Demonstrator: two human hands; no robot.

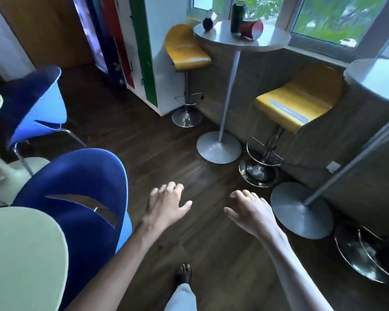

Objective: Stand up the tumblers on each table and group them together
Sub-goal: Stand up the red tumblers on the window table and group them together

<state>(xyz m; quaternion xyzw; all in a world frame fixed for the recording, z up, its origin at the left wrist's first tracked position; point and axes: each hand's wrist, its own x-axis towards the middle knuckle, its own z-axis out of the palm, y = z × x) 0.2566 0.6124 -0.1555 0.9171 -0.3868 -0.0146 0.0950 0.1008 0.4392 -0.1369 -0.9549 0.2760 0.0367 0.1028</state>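
Three tumblers are on the round white high table [272, 40] by the window. A dark green tumbler [237, 17] stands upright. A red tumbler [250, 28] lies on its side right beside it. A black tumbler [208, 23] rests tilted near the table's left edge. My left hand [167, 204] and my right hand [249, 209] hang over the wooden floor, far short of that table, fingers spread and holding nothing.
Two yellow bar stools [185, 49] [298, 98] flank the high table's pole [230, 86]. A second white high table [377, 77] is at the right. Blue chairs [76, 176] and pale green tables [20, 254] crowd the left. A coloured locker cabinet [148, 48] stands behind.
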